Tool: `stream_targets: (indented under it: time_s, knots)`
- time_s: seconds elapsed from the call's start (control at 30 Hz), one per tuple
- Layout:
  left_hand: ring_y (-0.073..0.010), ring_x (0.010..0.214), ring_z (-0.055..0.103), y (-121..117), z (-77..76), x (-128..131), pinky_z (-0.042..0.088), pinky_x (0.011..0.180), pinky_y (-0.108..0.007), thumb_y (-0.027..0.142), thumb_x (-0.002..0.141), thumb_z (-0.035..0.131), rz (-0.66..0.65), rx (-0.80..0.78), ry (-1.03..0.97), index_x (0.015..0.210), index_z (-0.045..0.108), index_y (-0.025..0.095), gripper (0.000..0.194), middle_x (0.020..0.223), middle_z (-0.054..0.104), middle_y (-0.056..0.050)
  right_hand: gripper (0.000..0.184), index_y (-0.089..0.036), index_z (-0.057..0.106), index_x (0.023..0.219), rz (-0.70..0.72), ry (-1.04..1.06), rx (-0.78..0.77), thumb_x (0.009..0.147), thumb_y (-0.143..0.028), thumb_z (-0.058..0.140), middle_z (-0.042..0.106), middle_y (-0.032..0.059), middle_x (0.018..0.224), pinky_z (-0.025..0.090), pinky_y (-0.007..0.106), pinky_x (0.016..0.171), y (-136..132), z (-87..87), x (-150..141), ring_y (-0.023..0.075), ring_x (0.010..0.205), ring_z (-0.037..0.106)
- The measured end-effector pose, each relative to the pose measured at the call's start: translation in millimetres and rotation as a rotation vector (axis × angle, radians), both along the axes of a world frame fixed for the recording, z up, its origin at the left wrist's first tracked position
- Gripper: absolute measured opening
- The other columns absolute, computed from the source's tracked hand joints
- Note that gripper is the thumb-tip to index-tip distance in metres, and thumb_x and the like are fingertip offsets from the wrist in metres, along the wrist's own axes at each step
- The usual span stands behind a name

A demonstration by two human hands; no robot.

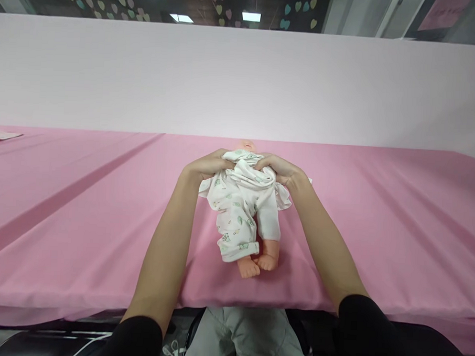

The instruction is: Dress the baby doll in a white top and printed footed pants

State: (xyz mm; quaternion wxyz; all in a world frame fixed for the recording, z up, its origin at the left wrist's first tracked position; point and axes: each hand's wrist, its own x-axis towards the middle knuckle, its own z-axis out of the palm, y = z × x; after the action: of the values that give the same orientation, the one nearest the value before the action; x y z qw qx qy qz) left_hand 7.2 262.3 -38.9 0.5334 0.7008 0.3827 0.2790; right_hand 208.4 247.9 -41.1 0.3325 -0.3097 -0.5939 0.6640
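A baby doll [269, 253] lies on its back on the pink cloth, feet toward me and head at the far end. White baby clothes [238, 220] with a small green print cover its body and legs, and the upper part is bunched at the chest. My left hand [212, 165] grips the bunched fabric on the left side, fingers curled into it. On the right side my right hand [279, 168] is closed on the same garment near the neck. Both bare feet stick out below the trouser legs. Most of the doll's head is hidden behind the raised cloth.
The pink tablecloth [102, 219] covers the whole table and hangs over its front edge, close to my lap. A white partition [241, 83] stands along the back. At the far left lies a flat paper-like item [1, 135]. A white cable [90, 345] shows below the table.
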Motion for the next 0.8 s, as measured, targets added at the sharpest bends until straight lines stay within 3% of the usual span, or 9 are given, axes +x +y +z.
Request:
stream_targets:
  time_s: [0.07,0.17,0.33,0.43,0.53,0.67,0.8]
  knots:
    - [-0.0229,0.075,0.067,3,-3.7,2,0.053,0.071,-0.032,0.010,0.058,0.068,-0.027,-0.050,-0.168,0.091,0.069,0.012,0.034,0.079,0.072,-0.007,0.028,-0.013,0.062,0.089,0.060,0.012,0.024,0.062,-0.012,0.070,0.067,0.0050,0.080,0.053,0.023,0.062,-4,2.4,2,0.0151,0.070,0.061]
    - [-0.0275,0.084,0.068,6,-11.2,8,0.052,0.083,-0.039,0.008,0.057,0.068,-0.078,-0.075,-0.390,0.095,0.069,0.010,0.039,0.087,0.073,-0.011,0.042,-0.014,0.062,0.101,0.103,-0.046,0.106,0.063,-0.016,0.079,0.068,0.0061,0.094,0.055,0.025,0.075,-7,5.8,7,0.0168,0.083,0.064]
    - [-0.0305,0.088,0.068,6,-22.3,14,0.050,0.089,-0.044,0.012,0.059,0.065,-0.164,-0.153,-0.551,0.106,0.065,0.010,0.047,0.090,0.073,-0.012,0.037,-0.015,0.066,0.097,0.043,-0.163,0.129,0.062,-0.017,0.080,0.069,0.0040,0.089,0.055,0.022,0.068,-1,6.1,11,0.0149,0.078,0.064]
    - [-0.0299,0.086,0.068,4,-22.3,14,0.051,0.088,-0.044,0.022,0.066,0.066,-0.201,-0.202,-0.474,0.111,0.062,0.009,0.047,0.089,0.072,-0.013,0.036,-0.014,0.067,0.091,-0.001,-0.163,0.120,0.057,-0.009,0.079,0.070,0.0029,0.083,0.055,0.023,0.069,5,4.2,9,0.0152,0.076,0.064]
    - [-0.0265,0.087,0.067,-1,-15.4,10,0.051,0.085,-0.040,0.026,0.066,0.073,-0.196,-0.125,-0.290,0.120,0.056,0.014,0.058,0.092,0.071,-0.011,0.037,-0.012,0.067,0.090,-0.039,-0.070,0.077,0.055,-0.004,0.076,0.070,0.0044,0.083,0.054,0.027,0.078,11,0.2,9,0.0179,0.082,0.065]
    - [-0.0218,0.094,0.063,-9,-0.4,8,0.051,0.079,-0.033,0.024,0.059,0.081,-0.175,0.017,-0.080,0.128,0.047,0.023,0.077,0.108,0.065,-0.007,0.035,-0.011,0.065,0.092,0.066,0.065,0.058,0.058,-0.008,0.074,0.068,0.0042,0.078,0.053,0.027,0.074,14,-6.3,16,0.0170,0.076,0.065]
    - [-0.0198,0.093,0.061,-20,12.9,12,0.050,0.076,-0.030,0.030,0.064,0.078,-0.161,0.128,-0.044,0.121,0.054,0.020,0.062,0.110,0.062,-0.006,0.041,-0.012,0.062,0.102,0.131,0.031,0.179,0.065,-0.019,0.077,0.064,-0.0002,0.071,0.050,0.022,0.064,8,-5.7,27,0.0127,0.067,0.060]
